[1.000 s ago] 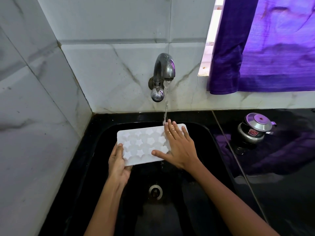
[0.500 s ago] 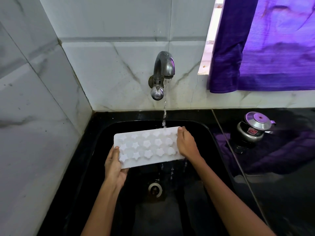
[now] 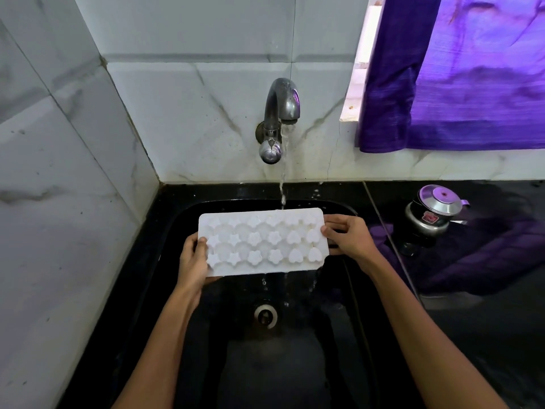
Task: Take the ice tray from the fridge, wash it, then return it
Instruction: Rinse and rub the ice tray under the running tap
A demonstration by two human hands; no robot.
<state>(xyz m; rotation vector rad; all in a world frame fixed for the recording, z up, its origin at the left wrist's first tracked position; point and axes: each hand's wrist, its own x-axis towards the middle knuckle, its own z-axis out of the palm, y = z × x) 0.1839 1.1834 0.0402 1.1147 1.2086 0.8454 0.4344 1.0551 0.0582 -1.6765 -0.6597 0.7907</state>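
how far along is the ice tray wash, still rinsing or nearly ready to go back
Done: the ice tray is out of the fridge and over the black sink. In hand: rinsing; the left hand and right hand grip its short ends while water from the tap hits its far edge and drips off the near edge. Left: finish rinsing, shut the tap, return the tray to the fridge, which is out of view.

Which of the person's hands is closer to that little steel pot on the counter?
The right hand: it grips the ice tray at the end toward the steel pot. The left hand holds the far end.
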